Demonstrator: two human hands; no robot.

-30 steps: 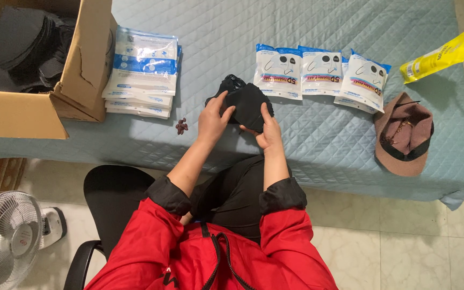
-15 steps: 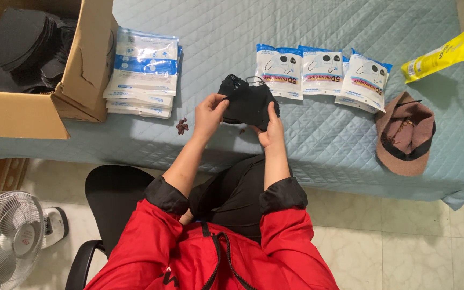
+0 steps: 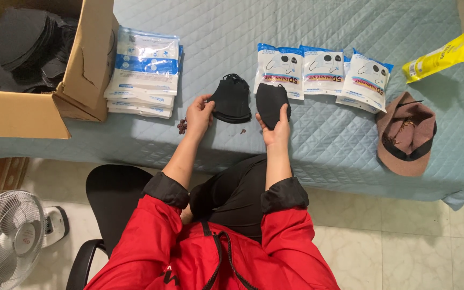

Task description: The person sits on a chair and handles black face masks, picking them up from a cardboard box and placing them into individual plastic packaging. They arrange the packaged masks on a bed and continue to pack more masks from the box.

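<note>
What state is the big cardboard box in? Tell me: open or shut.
Open: the brown cardboard box has its flap raised, and dark masks show inside.

My head camera looks steeply down over my red sleeves onto the bed (image 3: 350, 150), near enough to frame box (image 3: 28, 113), fan (image 3: 6, 241) and floor.

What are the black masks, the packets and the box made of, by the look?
Black masks: probably soft matte nonwoven fabric; they fold and show no shine. Sealed packets: glossy plastic film, with glare and wrinkles. Box: brown corrugated cardboard, dull, with a torn flap.
</note>
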